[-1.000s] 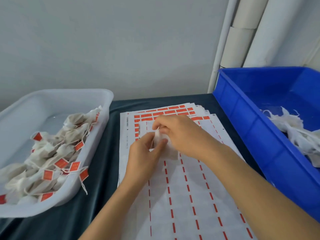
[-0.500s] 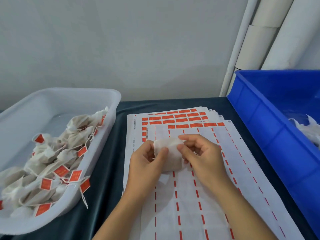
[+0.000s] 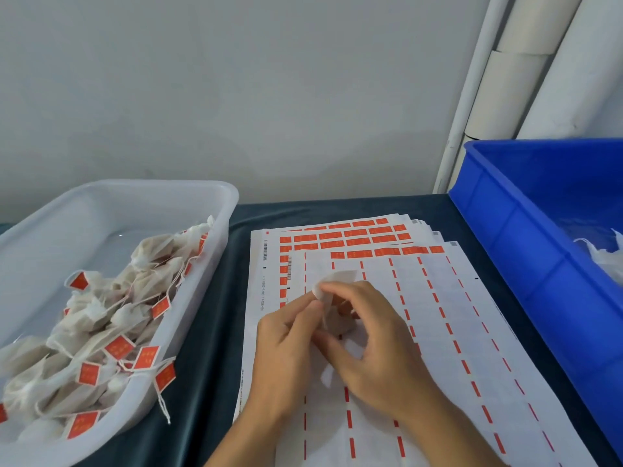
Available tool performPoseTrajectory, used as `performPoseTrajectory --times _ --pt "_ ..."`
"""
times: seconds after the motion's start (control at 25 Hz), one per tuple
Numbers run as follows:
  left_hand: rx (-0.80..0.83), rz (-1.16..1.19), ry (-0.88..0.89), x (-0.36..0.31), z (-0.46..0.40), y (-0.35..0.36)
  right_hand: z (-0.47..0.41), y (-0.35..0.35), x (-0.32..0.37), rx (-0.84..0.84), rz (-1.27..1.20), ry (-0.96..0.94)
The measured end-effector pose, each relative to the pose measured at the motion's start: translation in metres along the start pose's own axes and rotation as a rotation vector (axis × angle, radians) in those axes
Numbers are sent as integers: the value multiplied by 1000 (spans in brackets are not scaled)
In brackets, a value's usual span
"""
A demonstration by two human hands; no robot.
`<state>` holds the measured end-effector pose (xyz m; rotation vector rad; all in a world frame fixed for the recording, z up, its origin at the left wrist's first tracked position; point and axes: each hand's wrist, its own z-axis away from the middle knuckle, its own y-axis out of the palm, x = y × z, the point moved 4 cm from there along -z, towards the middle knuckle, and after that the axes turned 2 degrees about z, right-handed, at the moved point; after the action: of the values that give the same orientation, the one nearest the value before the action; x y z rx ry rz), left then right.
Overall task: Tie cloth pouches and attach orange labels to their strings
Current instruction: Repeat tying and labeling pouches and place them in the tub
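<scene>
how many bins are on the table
2. The white bin sits on the left, holding tied pouches with orange labels. The blue bin sits on the right, partly cut off by the picture edge, with white cloth inside.

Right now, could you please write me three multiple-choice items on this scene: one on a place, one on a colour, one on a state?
1. Where do the labelled pouches lie?
A. white tub
B. blue crate
C. on the sheets

2. What colour is the crate on the right?
A. green
B. blue
C. white

3. What are the hands doing?
A. resting flat
B. holding a pouch
C. lifting the tub

Answers:
1 A, they are heaped in the white tub.
2 B, its walls are blue.
3 B, left hand and right hand grip a pouch over the sheets.
</scene>
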<state>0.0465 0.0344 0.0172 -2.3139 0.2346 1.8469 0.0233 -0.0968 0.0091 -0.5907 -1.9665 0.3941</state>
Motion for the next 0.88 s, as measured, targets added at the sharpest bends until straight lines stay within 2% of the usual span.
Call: performPoseTrajectory --times 0.12,0.24,0.36,0.48,0.56,0.64,0.72,0.88 --pt "85 -41 57 0 7 5 3 -3 1 -76 10 42" --pt "157 42 134 -8 11 12 3 -10 7 -199 -1 24" --pt "90 -49 196 -9 7 8 4 -15 7 -280 -3 -2" --pt "-55 -138 18 2 2 1 5 -15 4 -276 -54 36" --pt "-30 -140 -88 11 -2 -2 5 -15 2 -237 -203 118" --pt "15 -6 -184 17 -7 -4 5 -15 -1 -205 -314 190" --pt "-4 45 -189 18 -10 -6 4 -16 -3 -226 -329 227" --pt "-162 -1 -167 18 -8 -12 3 -16 -3 -251 -359 250"
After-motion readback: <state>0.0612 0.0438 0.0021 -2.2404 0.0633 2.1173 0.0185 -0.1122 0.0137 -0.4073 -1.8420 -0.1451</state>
